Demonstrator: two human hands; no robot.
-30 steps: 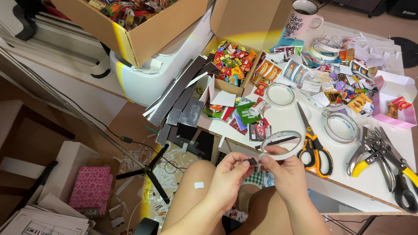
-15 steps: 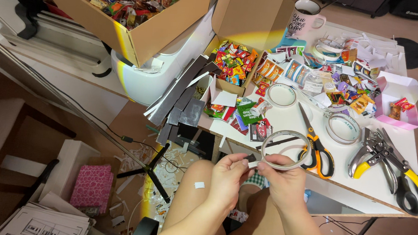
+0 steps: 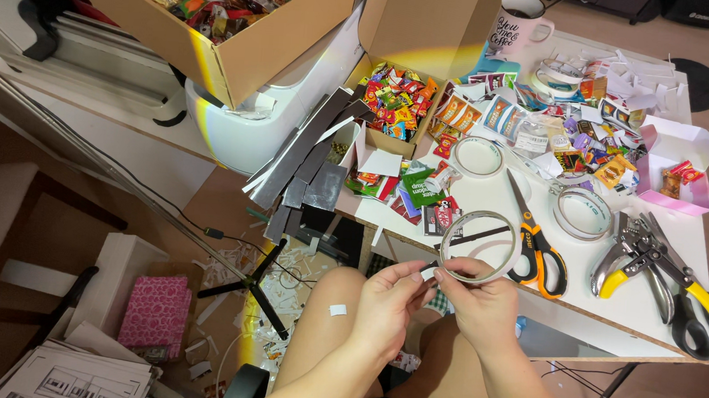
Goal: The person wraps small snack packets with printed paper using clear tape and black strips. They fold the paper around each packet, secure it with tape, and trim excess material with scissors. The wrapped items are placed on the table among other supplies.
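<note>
item: roll of clear tape point(image 3: 479, 248), held at the near edge of the white tabletop point(image 3: 488, 196), right hand point(image 3: 480, 303) with its grip closed on the roll's lower rim, left hand point(image 3: 387, 297) just at nine o'clock of it, its grip narrow, pinching the loose white tape end point(image 3: 429, 271). adjacent: orange-handled scissors point(image 3: 539, 241) at three o'clock of the roll, touching or nearly so; two more tape rolls point(image 3: 584, 212) and pliers point(image 3: 658, 262) further toward three o'clock; loose candy wrappers point(image 3: 421, 191) at eleven o'clock.

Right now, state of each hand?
Left hand: closed, fingertips pinching the free end of the tape.
Right hand: closed on the roll of tape, holding it at the table edge.
</note>
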